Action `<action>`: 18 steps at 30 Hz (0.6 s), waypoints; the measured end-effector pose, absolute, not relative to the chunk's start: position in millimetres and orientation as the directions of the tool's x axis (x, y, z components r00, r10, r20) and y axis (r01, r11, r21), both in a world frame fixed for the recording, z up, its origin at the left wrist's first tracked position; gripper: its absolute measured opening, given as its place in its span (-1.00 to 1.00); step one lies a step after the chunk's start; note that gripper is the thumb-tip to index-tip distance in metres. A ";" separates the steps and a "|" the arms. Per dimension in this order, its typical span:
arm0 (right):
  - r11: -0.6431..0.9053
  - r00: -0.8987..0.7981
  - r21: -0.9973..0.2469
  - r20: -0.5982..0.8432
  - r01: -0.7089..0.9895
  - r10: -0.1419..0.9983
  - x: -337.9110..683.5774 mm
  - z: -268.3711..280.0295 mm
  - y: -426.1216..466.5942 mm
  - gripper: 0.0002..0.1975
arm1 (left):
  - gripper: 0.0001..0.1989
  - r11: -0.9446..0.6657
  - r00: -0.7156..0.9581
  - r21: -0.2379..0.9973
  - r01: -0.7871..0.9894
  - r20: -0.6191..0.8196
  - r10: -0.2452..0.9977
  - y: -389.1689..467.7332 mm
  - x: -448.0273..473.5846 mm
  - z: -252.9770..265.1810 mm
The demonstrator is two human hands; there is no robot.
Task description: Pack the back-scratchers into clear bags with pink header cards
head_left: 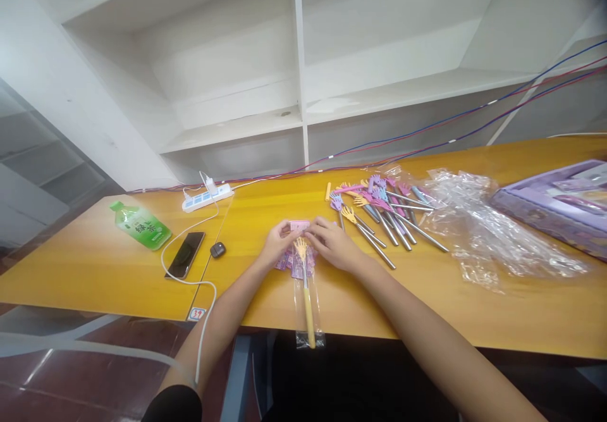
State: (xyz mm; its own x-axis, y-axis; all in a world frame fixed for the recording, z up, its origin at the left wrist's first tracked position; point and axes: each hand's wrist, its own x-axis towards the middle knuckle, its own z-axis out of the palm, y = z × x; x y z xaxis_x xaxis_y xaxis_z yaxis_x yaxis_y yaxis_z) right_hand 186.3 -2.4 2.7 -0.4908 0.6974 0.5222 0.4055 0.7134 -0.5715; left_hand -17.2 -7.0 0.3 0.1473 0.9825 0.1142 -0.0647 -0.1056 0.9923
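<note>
In front of me lies a back scratcher (308, 314) with a yellow handle and a pale orange hand-shaped head, inside a clear plastic bag (317, 313). Its handle end reaches past the table's front edge. My left hand (279, 243) and my right hand (334, 245) are closed at the bag's top end, fingers pinching either side of a pink card (298, 225) there. How far the card sits in the bag is hidden by my fingers. Several purple printed cards (296, 271) lie beneath the scratcher's head.
Right of my hands is a pile of colourful back scratchers (379, 204). Beyond it lie clear plastic bags (474, 219) and a purple box (545, 210). To the left are a green bottle (141, 224), a phone (185, 255), a black earbud case (217, 250) and a power strip (207, 197) with a white cable.
</note>
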 end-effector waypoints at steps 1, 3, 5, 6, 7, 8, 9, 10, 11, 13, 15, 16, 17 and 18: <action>0.716 -0.505 -0.572 0.514 0.400 0.693 185.4 2.3 -2.8 -0.71 | -0.65 -0.131 0.135 0.991 -0.034 0.134 0.982 -6.7 -17.6 -0.3; 0.709 -0.522 -0.584 0.492 0.395 0.696 182.7 0.5 -3.5 -0.72 | -0.65 -0.157 0.103 0.987 0.028 0.153 0.983 -5.4 -18.4 -2.8; 0.651 -0.474 -0.629 0.458 0.424 0.752 179.4 -2.6 -3.2 -0.74 | -0.64 -0.148 0.077 0.987 0.061 0.143 0.987 -3.9 -19.3 -6.1; 0.603 -0.421 -0.659 0.439 0.450 0.794 177.8 -4.5 -2.5 -0.74 | -0.63 -0.137 0.075 0.989 0.062 0.132 0.988 -3.4 -19.6 -7.8; 0.551 -0.359 -0.688 0.420 0.473 0.833 176.5 -6.4 -1.6 -0.73 | -0.63 -0.125 0.078 0.991 0.058 0.120 0.990 -3.1 -19.9 -9.2; 0.505 -0.303 -0.715 0.405 0.484 0.863 175.5 -8.1 -0.6 -0.71 | -0.62 -0.111 0.080 0.992 0.052 0.106 0.991 -3.0 -20.1 -10.3; 0.475 -0.269 -0.737 0.392 0.480 0.880 174.8 -9.3 0.5 -0.69 | -0.62 -0.094 0.078 0.994 0.049 0.090 0.993 -3.1 -20.2 -11.1; 0.464 -0.262 -0.754 0.383 0.465 0.886 174.5 -10.0 1.3 -0.68 | -0.61 -0.077 0.074 0.996 0.051 0.073 0.995 -3.4 -20.2 -11.5; 0.465 -0.274 -0.764 0.378 0.447 0.884 174.4 -10.2 2.0 -0.67 | -0.61 -0.060 0.071 0.997 0.053 0.057 0.996 -3.6 -20.1 -11.6; 0.485 -0.324 -0.762 0.371 0.429 0.870 174.4 -9.4 2.4 -0.65 | -0.60 -0.043 0.084 0.998 0.049 0.039 0.996 -3.9 -19.6 -11.4; 0.513 -0.357 -0.727 0.378 0.456 0.854 174.3 -8.1 2.0 -0.60 | -0.60 -0.047 0.117 0.998 0.032 0.043 0.992 -3.5 -18.7 -11.2; 0.522 -0.363 -0.709 0.382 0.474 0.850 174.3 -7.6 1.8 -0.58 | -0.61 -0.053 0.130 0.998 0.023 0.050 0.990 -3.1 -18.3 -11.4; 0.526 -0.366 -0.698 0.385 0.486 0.847 174.2 -7.4 1.6 -0.56 | -0.61 -0.060 0.138 0.998 0.018 0.057 0.989 -2.6 -17.9 -11.7; 0.527 -0.367 -0.694 0.384 0.491 0.847 174.3 -7.4 1.7 -0.56 | -0.62 -0.065 0.143 0.998 0.015 0.062 0.988 -2.0 -17.6 -12.3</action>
State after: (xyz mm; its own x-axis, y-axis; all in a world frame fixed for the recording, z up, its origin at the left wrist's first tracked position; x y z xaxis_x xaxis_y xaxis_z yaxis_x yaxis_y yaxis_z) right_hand 174.3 1.7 -7.4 -0.3673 0.8470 0.3842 0.4905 0.5274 -0.6937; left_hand -17.6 -2.0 -12.3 0.1426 0.9879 0.0617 0.0153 -0.0645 0.9978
